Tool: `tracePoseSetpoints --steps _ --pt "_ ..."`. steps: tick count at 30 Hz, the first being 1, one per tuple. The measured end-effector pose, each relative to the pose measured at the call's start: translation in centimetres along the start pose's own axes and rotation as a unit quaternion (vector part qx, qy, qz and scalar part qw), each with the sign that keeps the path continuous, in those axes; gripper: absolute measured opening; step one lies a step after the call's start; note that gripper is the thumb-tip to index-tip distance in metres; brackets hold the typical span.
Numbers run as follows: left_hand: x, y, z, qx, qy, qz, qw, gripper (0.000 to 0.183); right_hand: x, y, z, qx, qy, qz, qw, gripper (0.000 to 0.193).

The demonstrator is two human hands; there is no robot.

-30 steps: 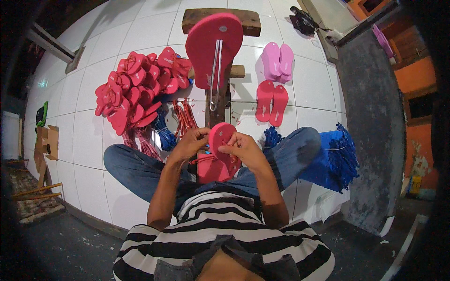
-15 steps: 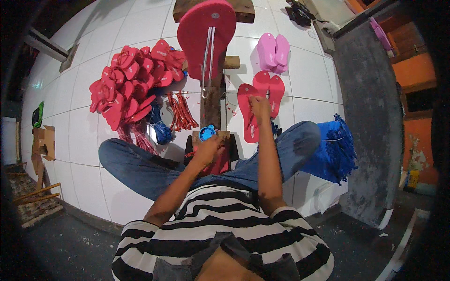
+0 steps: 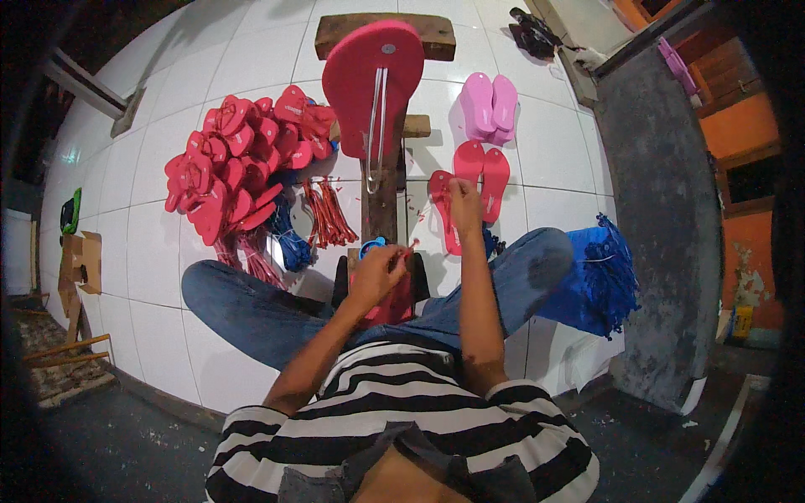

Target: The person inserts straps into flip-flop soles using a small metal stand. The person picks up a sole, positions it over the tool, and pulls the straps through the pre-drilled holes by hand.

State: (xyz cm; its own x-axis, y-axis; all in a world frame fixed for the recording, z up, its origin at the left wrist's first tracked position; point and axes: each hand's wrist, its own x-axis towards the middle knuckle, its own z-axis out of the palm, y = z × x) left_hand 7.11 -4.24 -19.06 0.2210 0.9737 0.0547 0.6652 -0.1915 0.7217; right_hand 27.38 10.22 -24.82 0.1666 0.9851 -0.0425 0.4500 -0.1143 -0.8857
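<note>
My left hand [image 3: 379,272] is above my lap, fingers pinched on a small reddish piece [image 3: 414,244] that is too small to name. Just beyond it sits a small blue round item [image 3: 371,245] on the wooden post, partly covered by the hand. To the right, the fingers of my right hand [image 3: 466,205] are closed at the upper edge of a red flip-flop sole [image 3: 444,220], which tilts below them. Straight ahead, a large red sole [image 3: 360,92] stands on the wooden stand [image 3: 379,205], with a long looped metal wire [image 3: 377,126] hanging over it.
A heap of red soles [image 3: 231,168] lies at left, beside bundles of red straps [image 3: 329,214] and blue straps [image 3: 289,230]. Pink soles [image 3: 489,109] and a red pair [image 3: 482,168] lie right of the stand. Blue straps [image 3: 599,268] fill a bag by my right knee.
My left hand has lifted slightly off the blue item, and a reddish piece now shows at its fingertips. The sole at my right hand has turned and tilted, showing narrower. The view has shifted slightly.
</note>
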Motion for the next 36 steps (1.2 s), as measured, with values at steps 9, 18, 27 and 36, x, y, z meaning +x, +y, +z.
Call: tracePoseSetpoints --steps 9,18,27,36 --pt "1.8 4.0 -7.6 -0.488 0.111 -0.146 0.853 0.026 -11.3 -16.3 -1.2 0.367 -0.266 0.101 0.885 0.034" --pt "2.5 5.8 -12.0 -0.342 0.242 -0.021 0.908 0.016 -11.3 -22.9 -2.6 0.326 -0.157 -0.047 0.931 0.029" --pt "11.0 8.9 -23.1 0.070 0.437 0.225 0.868 0.028 -10.8 -27.0 -3.3 0.384 -0.169 -0.120 0.900 0.015" --pt "15.5 9.4 -24.5 0.121 0.312 0.289 0.897 0.032 -8.1 -28.3 -5.3 0.176 -0.228 -0.130 0.949 0.019"
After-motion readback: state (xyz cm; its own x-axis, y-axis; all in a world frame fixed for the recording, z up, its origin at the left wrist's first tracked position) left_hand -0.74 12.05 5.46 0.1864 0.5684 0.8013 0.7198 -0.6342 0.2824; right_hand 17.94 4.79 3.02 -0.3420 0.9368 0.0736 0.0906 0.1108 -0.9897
